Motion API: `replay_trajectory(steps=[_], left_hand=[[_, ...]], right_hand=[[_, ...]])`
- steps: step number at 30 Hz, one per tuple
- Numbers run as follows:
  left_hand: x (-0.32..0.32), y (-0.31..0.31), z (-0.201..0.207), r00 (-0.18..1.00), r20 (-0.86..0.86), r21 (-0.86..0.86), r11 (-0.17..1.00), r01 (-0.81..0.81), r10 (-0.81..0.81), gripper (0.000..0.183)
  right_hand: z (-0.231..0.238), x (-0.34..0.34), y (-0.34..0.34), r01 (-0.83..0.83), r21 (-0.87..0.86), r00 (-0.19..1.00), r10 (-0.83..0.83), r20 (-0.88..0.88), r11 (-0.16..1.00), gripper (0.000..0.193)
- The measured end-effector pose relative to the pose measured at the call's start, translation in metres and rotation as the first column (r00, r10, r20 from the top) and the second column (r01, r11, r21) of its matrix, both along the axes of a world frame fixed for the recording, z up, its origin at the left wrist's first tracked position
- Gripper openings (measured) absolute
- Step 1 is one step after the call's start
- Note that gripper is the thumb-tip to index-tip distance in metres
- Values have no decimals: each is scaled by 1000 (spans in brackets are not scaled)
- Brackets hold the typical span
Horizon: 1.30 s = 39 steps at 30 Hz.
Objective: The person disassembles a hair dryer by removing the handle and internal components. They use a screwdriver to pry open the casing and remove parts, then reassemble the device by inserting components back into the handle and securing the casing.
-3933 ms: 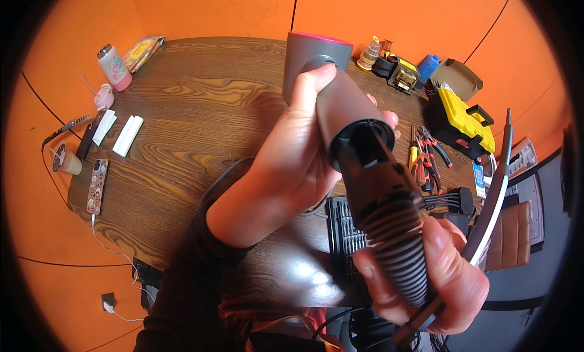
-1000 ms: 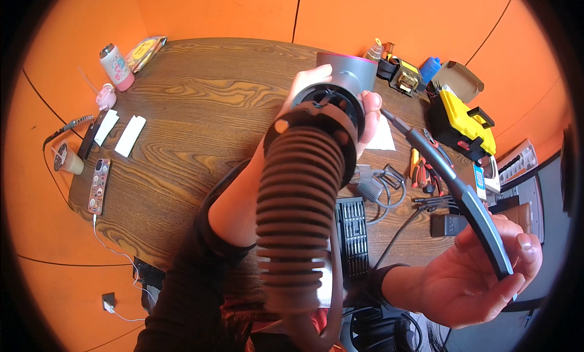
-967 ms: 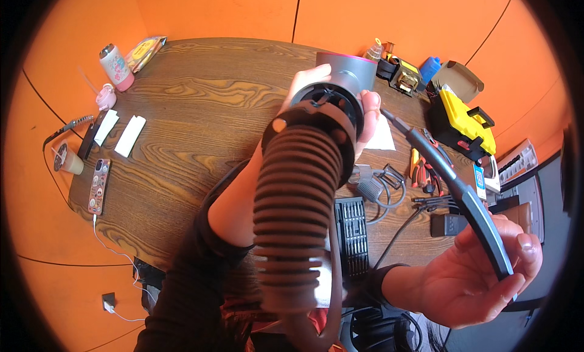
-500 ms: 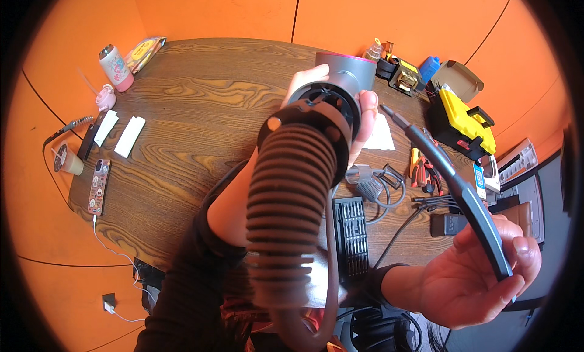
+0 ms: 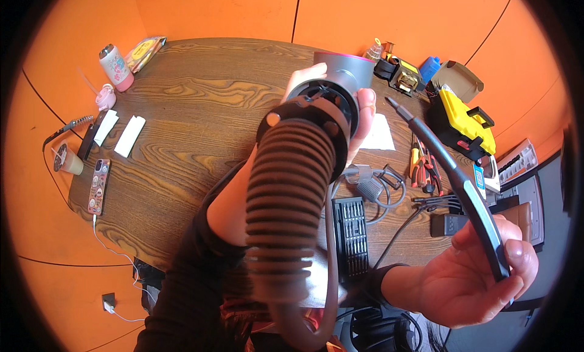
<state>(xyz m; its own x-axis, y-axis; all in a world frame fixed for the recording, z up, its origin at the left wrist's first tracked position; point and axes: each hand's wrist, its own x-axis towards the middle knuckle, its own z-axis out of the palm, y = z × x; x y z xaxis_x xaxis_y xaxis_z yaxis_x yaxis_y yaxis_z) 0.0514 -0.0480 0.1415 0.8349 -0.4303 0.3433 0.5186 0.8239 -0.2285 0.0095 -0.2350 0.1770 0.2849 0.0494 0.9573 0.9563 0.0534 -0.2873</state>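
My left hand (image 5: 364,118) is wrapped round a grey hair dryer (image 5: 350,72) with a pink rim. The dryer's handle end points up toward me, showing a dark round opening. A thick ribbed black cord sleeve (image 5: 286,188) with a collar comes from there and fills the middle of the view. Its cord (image 5: 331,273) loops below. At the right, the fingers of my right hand (image 5: 480,273) close round the rear of a long slim dark screwdriver (image 5: 450,166). Its narrow tip points up and left, apart from the dryer. My left palm is hidden.
On the wooden table (image 5: 201,109) lie a black bit case (image 5: 351,236), a coiled grey cable with a plug (image 5: 380,191), pliers (image 5: 420,169) and white paper (image 5: 378,133). A yellow-black toolbox (image 5: 465,124) stands right. Left are a phone (image 5: 99,188), a cup (image 5: 68,160) and a bottle (image 5: 115,68).
The screwdriver has tilted slightly, its tip a little higher and farther right. My right hand has shifted a touch left. My left hand and the hair dryer have barely moved.
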Motion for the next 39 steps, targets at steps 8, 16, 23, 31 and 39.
replay_trajectory(steps=[8,16,23,31,39], left_hand=[[-7,-1,10,955,76,362,884,-296,288,46],[-12,-1,22,704,257,637,432,-638,662,42],[-17,-6,26,653,243,668,365,-649,717,40],[-19,-7,24,670,230,696,362,-620,706,39],[-18,-7,22,667,209,680,384,-625,715,37]], right_hand=[[-2,-2,1,-57,155,997,63,-33,986,29],[1,-8,5,-49,255,998,58,-29,966,30],[-1,-10,15,64,284,995,-40,-91,957,24],[-8,-7,15,155,147,987,-145,-76,977,22],[-14,7,3,318,-62,914,-288,286,946,70]])
